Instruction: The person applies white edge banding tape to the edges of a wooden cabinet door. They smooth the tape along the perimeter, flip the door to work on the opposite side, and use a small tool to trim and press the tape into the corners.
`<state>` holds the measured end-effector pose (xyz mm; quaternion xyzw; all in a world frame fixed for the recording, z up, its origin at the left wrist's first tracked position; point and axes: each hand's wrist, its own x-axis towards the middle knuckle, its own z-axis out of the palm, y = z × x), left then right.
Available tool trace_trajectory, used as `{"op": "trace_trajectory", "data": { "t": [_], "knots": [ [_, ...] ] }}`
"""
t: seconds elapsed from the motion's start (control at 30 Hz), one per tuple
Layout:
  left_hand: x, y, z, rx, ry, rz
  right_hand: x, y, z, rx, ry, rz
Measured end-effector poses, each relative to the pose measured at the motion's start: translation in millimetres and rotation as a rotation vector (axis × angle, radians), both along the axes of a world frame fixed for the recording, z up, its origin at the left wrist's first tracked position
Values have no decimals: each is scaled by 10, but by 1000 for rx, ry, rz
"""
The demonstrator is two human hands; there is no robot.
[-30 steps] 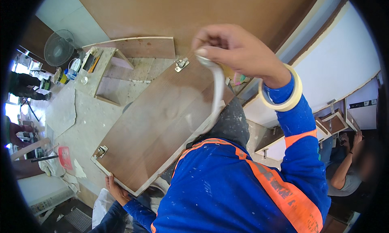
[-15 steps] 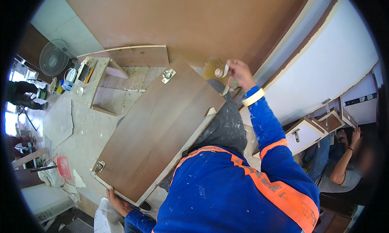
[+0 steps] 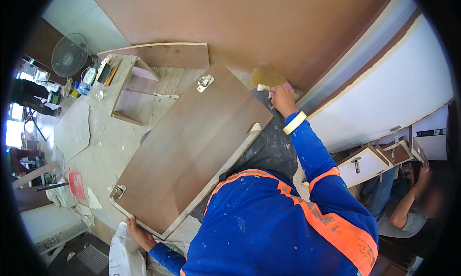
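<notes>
A brown wooden door panel [image 3: 187,151] with two metal hinges [image 3: 205,82] lies tilted diagonally before me. My left hand [image 3: 139,233] grips its lower-left edge. Pale tape [image 3: 211,180] runs along the near long edge, with a loose end sticking up near the right corner. My right hand [image 3: 282,101] is beyond that corner, fingers closed on a curled piece of white tape [image 3: 263,88], near a straw broom [image 3: 265,73]. A cream tape roll [image 3: 294,123] circles my right wrist. My grey trouser leg shows under the panel.
A plywood box [image 3: 117,88] with tools stands at upper left, beside a fan [image 3: 69,55], paint containers and other people's legs [image 3: 33,96]. A white panel [image 3: 384,89] leans at right; below it a co-worker [image 3: 403,209] handles small cabinet doors [image 3: 360,165]. A white sack [image 3: 125,254] lies at lower left.
My right hand has moved away from my body and down beyond the panel's corner; the long dangling tape strip now looks short and curled. My left hand stays on the edge.
</notes>
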<state>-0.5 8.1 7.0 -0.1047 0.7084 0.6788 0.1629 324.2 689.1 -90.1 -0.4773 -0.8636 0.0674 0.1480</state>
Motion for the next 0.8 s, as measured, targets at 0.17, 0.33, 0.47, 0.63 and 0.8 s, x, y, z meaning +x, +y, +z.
{"op": "trace_trajectory", "data": {
  "t": [0.17, 0.33, 0.47, 0.63, 0.8],
  "knots": [
    [-12, -42, -6, -13, 7, -15, -9, -3, 261, -106, 14, 12],
    [-41, -80, -7, 14, 31, -56, -5, 123, 416, -216, -104, 25],
    [-68, -37, -33, -2, 36, -53, 71, 183, 384, -170, -122, 23],
    [-4, 87, 77, -4, 33, -7, -37, 266, 701, -273, -236, 36],
    [-35, 7, 74, 20, 32, -57, -207, 197, 967, -513, 67, 4]
  ]
}}
